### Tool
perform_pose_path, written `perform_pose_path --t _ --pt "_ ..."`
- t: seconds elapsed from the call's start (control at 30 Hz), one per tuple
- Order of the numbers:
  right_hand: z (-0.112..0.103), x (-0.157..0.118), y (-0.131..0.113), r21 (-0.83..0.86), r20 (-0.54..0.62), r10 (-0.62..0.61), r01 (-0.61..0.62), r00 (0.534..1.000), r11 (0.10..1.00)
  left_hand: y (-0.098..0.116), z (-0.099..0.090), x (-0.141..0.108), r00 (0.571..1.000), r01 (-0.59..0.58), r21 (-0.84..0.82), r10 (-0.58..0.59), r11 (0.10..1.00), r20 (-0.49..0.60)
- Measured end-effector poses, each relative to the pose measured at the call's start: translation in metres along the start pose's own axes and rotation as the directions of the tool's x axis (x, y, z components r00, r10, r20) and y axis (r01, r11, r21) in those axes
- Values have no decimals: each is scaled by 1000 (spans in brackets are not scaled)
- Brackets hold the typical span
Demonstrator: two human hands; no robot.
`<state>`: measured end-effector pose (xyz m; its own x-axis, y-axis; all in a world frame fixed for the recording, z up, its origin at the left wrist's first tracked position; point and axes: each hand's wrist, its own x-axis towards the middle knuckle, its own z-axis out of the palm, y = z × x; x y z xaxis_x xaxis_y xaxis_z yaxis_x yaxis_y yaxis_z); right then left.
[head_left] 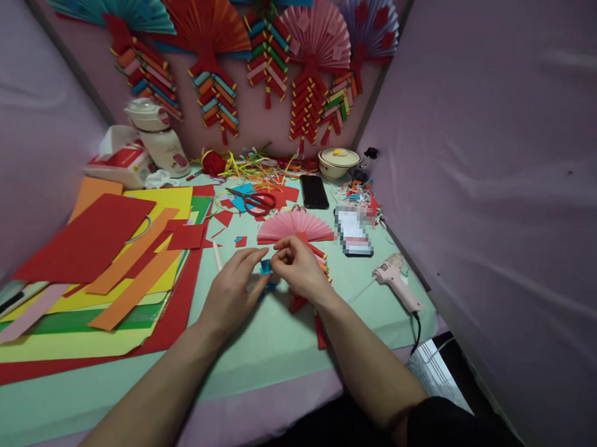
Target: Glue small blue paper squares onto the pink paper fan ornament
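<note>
A small blue piece of paper (266, 267) stands between the thumb and fingers of my left hand (231, 288), which grip it. Right beside it, my right hand (300, 269) is closed in a pinch, its fingertips at the paper's edge. What that pinch holds, if anything, is too small to make out. More blue paper shows just below, partly covered by my left thumb. Behind my hands lies a pink folded-paper fan (295, 227). Its string of coloured paper rolls is half hidden under my right wrist, and a red tassel (319, 330) hangs out below.
Coloured paper sheets (82, 239) are stacked at left. Red-handled scissors (259, 203), paper scraps, a black phone (314, 191) and a lit phone (353, 232) lie farther back. A corded glue gun (398, 282) rests at right. Finished fans (204, 18) hang on the back wall.
</note>
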<state>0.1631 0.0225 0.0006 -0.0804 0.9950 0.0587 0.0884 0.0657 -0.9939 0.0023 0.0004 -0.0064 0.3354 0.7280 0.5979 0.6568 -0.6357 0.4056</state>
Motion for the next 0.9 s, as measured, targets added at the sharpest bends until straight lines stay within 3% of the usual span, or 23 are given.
perform_pose_path --t 0.17,0.33,0.9 --pt "-1 -2 3 -40 4 -26 27 1000 999 -2 1 0 999 -44 63 45 997 -3" --pt "-1 -4 1 -44 56 -31 33 998 998 -1 1 0 998 -40 95 36 995 49" --pt "2 -5 2 -52 71 -58 62 996 997 -4 1 -1 999 -26 149 19 989 46"
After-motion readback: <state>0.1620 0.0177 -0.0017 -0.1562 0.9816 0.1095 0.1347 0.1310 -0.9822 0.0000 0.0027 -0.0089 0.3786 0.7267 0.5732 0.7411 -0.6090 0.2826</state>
